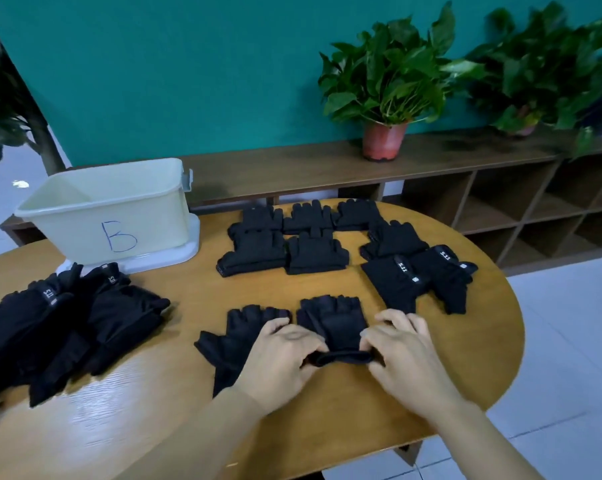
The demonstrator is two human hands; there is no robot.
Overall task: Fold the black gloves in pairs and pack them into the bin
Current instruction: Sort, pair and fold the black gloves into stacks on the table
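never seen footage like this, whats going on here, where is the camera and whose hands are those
There is no machine here: a person works with bare hands. The one picture comes from a wide-angle camera worn on their head, looking down. On the round wooden table lie folded black glove pairs at the back, a loose pile of black gloves on the left, and a pale plastic bin marked B. The left hand and right hand both pinch the curled-over near edge of one black fingerless glove; a second flat glove lies just left of it.
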